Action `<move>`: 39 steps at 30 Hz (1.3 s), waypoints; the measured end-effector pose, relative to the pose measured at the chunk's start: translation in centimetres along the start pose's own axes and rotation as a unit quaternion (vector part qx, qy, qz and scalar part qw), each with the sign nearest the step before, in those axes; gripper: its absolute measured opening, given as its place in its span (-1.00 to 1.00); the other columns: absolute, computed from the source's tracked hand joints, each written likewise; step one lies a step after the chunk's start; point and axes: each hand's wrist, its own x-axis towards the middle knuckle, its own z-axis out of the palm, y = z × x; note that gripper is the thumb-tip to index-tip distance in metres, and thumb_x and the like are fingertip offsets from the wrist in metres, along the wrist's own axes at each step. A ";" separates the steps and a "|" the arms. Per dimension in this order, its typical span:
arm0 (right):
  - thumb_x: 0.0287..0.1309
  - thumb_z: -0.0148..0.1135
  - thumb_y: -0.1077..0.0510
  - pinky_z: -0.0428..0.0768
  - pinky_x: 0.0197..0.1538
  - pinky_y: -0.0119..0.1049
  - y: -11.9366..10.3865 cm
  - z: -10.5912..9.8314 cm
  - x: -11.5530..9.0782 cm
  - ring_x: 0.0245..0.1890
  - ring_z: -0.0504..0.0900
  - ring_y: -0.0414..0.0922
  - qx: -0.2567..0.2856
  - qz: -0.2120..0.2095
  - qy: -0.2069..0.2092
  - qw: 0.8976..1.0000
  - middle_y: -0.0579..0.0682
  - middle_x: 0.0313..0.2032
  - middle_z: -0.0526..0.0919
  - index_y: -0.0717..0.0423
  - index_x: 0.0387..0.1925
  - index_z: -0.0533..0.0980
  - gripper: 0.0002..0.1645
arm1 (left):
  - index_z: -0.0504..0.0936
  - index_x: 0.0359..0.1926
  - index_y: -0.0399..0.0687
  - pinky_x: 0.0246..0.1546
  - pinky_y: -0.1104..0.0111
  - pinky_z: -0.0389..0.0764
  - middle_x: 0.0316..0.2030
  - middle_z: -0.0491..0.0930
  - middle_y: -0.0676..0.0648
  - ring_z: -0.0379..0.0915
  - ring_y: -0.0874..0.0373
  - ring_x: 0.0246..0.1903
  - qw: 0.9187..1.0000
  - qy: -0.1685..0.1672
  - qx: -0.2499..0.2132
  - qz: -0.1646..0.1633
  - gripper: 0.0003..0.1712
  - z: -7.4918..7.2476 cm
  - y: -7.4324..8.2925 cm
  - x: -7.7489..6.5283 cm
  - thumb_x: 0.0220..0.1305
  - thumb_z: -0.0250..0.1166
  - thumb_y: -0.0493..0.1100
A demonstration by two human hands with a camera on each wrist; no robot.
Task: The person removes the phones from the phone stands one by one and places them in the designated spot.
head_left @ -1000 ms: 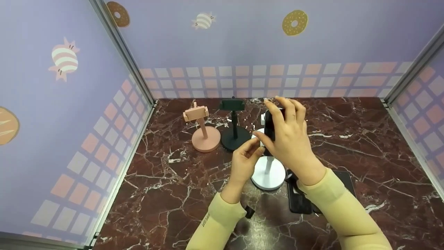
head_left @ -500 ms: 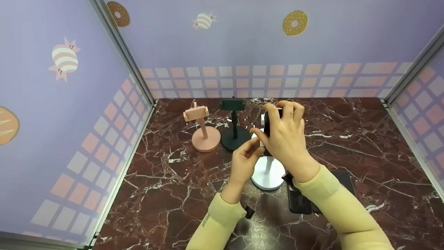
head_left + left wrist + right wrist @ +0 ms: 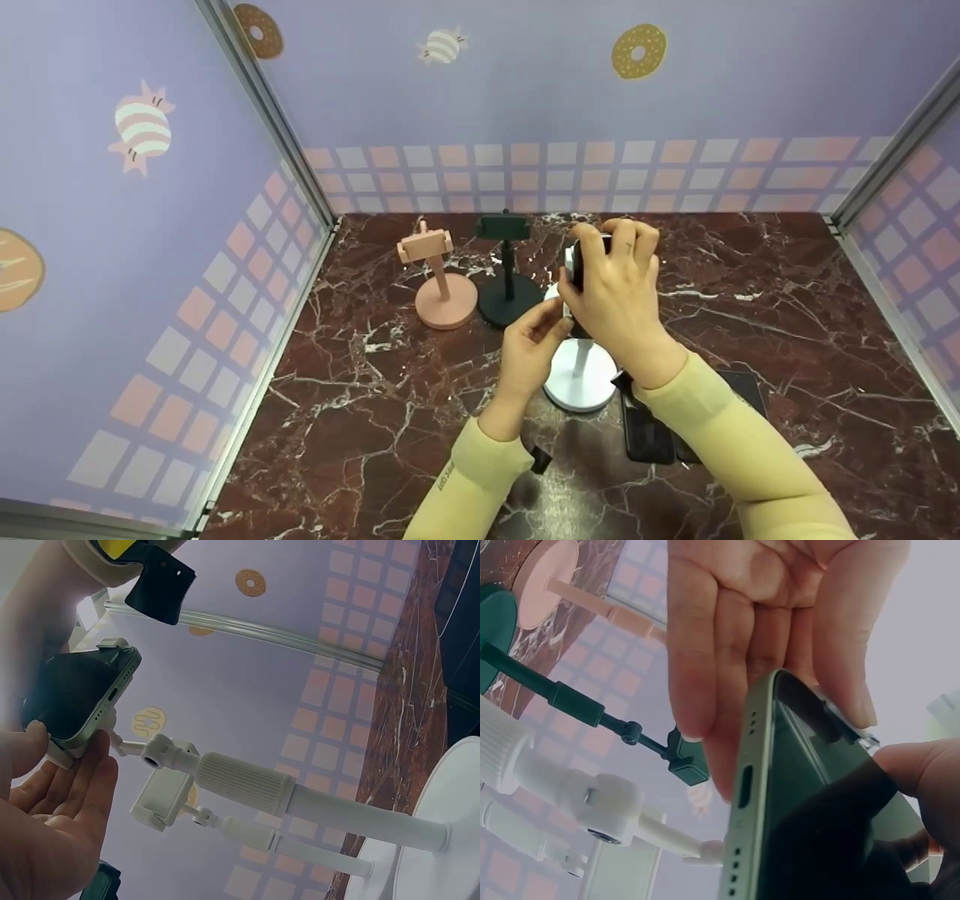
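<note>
In the head view, a white phone stand (image 3: pixel 581 382) stands on the table between the two hands. A smartphone (image 3: pixel 75 694) with a dark screen and pale green edge sits sideways in its clamp (image 3: pixel 112 643), charging port toward the left wrist camera. My left hand (image 3: pixel 529 356) pinches the clamp's near-left end, thumb in front and fingers behind. From the right, my right hand (image 3: pixel 619 300) grips the phone, its fingers bent over the far edge and its thumb at the clamp. That hand hides most of the phone from above.
Left of the white stand are a pink phone stand (image 3: pixel 444 304) and a dark green phone stand (image 3: pixel 510 304). Behind it stands another white stand (image 3: pixel 161 795). A black phone (image 3: pixel 649 439) and another dark phone (image 3: pixel 746 390) lie under the right forearm. Patterned walls enclose the table.
My right hand has shifted slightly left and down, its fingers bending more over the phone. Its thumb has drawn in toward the clamp. My left hand has stayed put.
</note>
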 end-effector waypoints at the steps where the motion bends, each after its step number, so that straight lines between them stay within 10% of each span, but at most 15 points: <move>1: 0.02 0.48 0.19 0.55 -0.35 0.15 0.0 0.0 0.0 0.08 0.24 0.27 0.001 0.001 -0.001 1.000 0.31 -0.02 0.39 0.06 0.09 0.39 -0.38 | 0.57 0.12 -0.63 0.16 0.39 0.64 0.08 0.62 -0.53 0.58 -0.36 0.15 1.000 0.001 -0.001 -0.002 -0.63 0.0 0.0 0.0 0.33 0.30 -0.47; 13: -0.04 0.40 0.29 0.52 -0.35 0.16 0.3 -0.1 0.3 0.04 0.21 0.30 0.011 -0.008 -0.016 1.000 0.30 -0.06 0.38 0.08 0.06 0.38 -0.41 | 0.57 0.08 -0.63 0.14 0.37 0.66 0.01 0.64 -0.53 0.61 -0.31 0.08 1.000 0.011 0.004 0.010 -0.66 0.5 0.1 -0.1 0.34 0.30 -0.46; 24: -0.07 0.41 0.31 0.48 -0.40 0.13 0.6 -0.3 0.6 0.02 0.21 0.27 0.016 -0.012 -0.034 0.999 0.28 -0.08 0.38 0.09 -0.01 0.42 -0.47 | 0.56 0.05 -0.62 0.09 0.45 0.65 -0.05 0.61 -0.53 0.59 0.35 -0.03 0.999 0.028 -0.021 0.023 -0.69 1.1 0.2 -0.4 0.37 0.29 -0.44; 39: -0.10 0.41 0.32 0.47 -0.39 0.14 0.9 -0.8 0.7 0.01 0.23 0.30 0.049 -0.014 -0.039 0.998 0.29 -0.08 0.39 0.06 -0.02 0.42 -0.45 | 0.52 0.07 -0.68 0.03 0.51 0.63 -0.08 0.56 -0.62 0.59 0.28 -0.07 0.999 0.032 -0.039 0.020 -0.67 1.3 0.2 -0.4 0.37 0.26 -0.47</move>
